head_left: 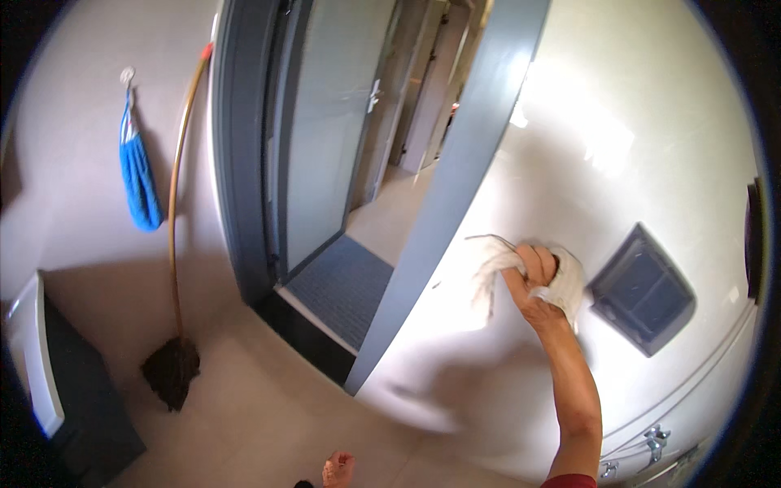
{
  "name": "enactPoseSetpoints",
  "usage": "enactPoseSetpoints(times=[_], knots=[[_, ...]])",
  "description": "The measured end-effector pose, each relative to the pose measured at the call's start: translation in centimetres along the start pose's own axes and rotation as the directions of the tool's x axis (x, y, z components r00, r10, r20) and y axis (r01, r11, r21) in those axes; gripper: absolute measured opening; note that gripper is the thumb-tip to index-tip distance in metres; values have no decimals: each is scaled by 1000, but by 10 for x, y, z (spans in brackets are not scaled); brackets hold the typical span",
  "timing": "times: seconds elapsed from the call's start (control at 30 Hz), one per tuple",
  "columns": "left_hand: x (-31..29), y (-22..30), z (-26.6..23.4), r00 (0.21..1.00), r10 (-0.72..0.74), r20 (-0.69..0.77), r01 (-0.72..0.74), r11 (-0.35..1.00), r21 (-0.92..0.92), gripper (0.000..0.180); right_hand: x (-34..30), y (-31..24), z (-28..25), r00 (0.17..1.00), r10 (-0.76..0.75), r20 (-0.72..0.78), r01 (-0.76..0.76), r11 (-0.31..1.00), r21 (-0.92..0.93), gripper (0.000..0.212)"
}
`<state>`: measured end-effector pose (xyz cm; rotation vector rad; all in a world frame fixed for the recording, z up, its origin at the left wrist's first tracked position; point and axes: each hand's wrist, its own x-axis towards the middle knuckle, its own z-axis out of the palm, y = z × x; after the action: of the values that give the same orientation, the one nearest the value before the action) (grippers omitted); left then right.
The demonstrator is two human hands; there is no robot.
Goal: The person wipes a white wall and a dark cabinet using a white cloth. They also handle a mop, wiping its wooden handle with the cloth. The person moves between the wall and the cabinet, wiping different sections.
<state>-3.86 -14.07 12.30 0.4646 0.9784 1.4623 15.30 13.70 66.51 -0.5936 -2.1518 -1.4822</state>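
My right hand (533, 272) grips a crumpled off-white cloth (567, 286) against the glossy white wall (521, 366). The fingers are curled, and cloth sticks out on both sides of the hand, with a loose, blurred end to its left. A dark grey square panel (645, 289) is set in the wall just right of the hand. To the hand's left runs the grey door frame (455, 195). My left hand is out of view.
A long-handled mop (175, 195) with a dark head leans at the left, beside a hanging blue cloth (140, 183). A white-and-dark fixture (81, 390) stands lower left. The doorway shows a blue-grey mat (346, 285). Metal taps (656, 439) are lower right; a bare foot (338, 470) shows below.
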Motion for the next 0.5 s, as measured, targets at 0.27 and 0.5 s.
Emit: enactPoseSetpoints(times=[0.27, 0.5], knots=[[-28, 159, 107, 987, -127, -103, 155, 535, 831, 43, 21, 19, 7, 910, 388, -147, -397, 917, -36, 17], [-40, 184, 83, 990, 30, 140, -131, 589, 797, 27, 9, -9, -2, 870, 371, 325, -442, 878, 181, 17]])
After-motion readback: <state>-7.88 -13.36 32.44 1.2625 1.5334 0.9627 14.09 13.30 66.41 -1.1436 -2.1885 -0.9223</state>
